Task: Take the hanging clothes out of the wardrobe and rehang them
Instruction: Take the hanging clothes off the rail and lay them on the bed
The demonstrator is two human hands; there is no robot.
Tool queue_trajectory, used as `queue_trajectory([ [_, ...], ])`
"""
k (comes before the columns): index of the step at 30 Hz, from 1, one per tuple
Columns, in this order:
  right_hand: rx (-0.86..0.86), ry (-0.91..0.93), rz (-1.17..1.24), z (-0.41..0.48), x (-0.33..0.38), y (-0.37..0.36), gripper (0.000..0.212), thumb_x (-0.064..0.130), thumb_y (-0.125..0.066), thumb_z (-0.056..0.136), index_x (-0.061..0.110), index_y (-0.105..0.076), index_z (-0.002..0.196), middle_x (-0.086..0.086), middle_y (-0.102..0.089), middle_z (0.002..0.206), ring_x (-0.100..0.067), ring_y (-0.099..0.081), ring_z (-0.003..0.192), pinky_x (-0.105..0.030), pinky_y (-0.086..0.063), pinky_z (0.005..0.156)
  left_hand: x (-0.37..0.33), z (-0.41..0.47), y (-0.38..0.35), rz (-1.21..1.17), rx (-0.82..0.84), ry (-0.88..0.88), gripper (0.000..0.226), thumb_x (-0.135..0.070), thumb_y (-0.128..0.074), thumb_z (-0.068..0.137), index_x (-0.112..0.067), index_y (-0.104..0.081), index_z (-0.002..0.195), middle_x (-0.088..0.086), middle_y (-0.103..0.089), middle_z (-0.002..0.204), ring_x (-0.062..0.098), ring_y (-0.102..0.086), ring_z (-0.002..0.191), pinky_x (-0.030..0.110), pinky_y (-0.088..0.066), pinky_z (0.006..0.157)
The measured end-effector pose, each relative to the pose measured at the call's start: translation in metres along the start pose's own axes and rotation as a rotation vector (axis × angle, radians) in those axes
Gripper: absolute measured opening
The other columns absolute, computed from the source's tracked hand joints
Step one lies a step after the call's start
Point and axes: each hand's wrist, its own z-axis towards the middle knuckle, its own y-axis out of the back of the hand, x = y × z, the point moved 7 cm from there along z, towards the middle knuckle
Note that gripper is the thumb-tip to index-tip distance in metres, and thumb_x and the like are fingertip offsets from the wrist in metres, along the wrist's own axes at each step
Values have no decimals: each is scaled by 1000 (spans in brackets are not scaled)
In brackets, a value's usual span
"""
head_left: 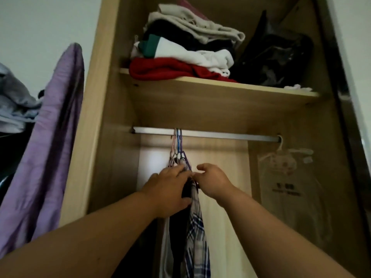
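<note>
Just one view here, a wide-angle cam on the person's head. It's right up close to the open wardrobe (94, 101) and tilted upward, so you get the underside of the shelf (200, 84), and the rail (220, 135) sits about mid-frame. Both forearms come in from the bottom corners. The left hand (170, 189) and right hand (212, 182) meet just below centre at the hanging clothes (195, 233). The wardrobe fills most of the shot, with a purple cloth (50, 141) and some wall at the left edge.
</note>
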Motion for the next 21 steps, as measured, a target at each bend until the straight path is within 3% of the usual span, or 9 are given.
queue_trajectory([
  [3, 36, -88, 128, 17, -16, -7, 46, 17, -54, 88, 6, -47, 133, -17, -61, 120, -25, -61, 90, -32, -52, 74, 0, 13, -4, 79, 32, -50, 76, -57, -52, 83, -35, -17, 147, -3, -7, 159, 23, -12, 144, 49, -21, 114],
  [4, 57, -98, 138, 20, -18, -8, 40, 11, -51, 88, 4, -51, 127, -18, -63, 108, -25, -58, 77, -29, -48, 62, -2, 16, -2, 104, 23, -68, 73, -57, -51, 84, -36, -19, 146, -3, -9, 159, 22, -11, 144, 48, -20, 114],
  [6, 61, -100, 105, 30, -24, -4, 25, 7, -45, 89, 6, -59, 110, -13, -57, 81, -20, -47, 58, -29, -37, 53, -3, 21, 1, 110, -4, -92, 64, -58, -47, 86, -36, -27, 143, -5, -13, 158, 19, -11, 144, 46, -17, 113],
  [8, 4, -100, 46, 40, -31, 7, 24, 13, -44, 93, 7, -63, 107, -7, -55, 77, -18, -46, 62, -26, -40, 59, 0, 25, 2, 55, -25, -85, 53, -59, -42, 88, -36, -38, 136, -8, -26, 153, 15, -19, 142, 42, -21, 111],
  [11, -116, -96, -9, 47, -39, 26, 27, 19, -48, 95, 3, -64, 109, -16, -66, 105, -23, -56, 85, -28, -43, 73, 4, 30, 6, -1, -92, -56, 40, -58, -36, 90, -32, -53, 115, -10, -50, 127, 12, -42, 122, 38, -36, 98],
  [13, -191, -97, -34, 47, -41, 36, 27, 20, -49, 96, 3, -65, 108, -17, -66, 107, -29, -60, 95, -30, -45, 74, 6, 33, 7, -25, -101, -28, 36, -51, -35, 93, -28, -57, 110, -9, -54, 119, 13, -47, 114, 37, -39, 94],
  [18, -305, -76, -60, 33, -36, 61, 28, 18, -45, 98, 6, -65, 114, -14, -65, 111, -27, -59, 100, -30, -44, 75, 7, 39, -1, -13, -25, 3, 39, -41, -33, 94, -24, -58, 118, -4, -50, 129, 18, -43, 121, 38, -37, 96],
  [21, -389, -44, -61, 21, -26, 79, 27, 19, -44, 98, 9, -65, 112, -9, -65, 104, -20, -58, 89, -27, -39, 66, 5, 39, -4, 10, 18, 1, 42, -43, -31, 94, -22, -56, 121, 1, -48, 133, 22, -40, 123, 39, -39, 99],
])
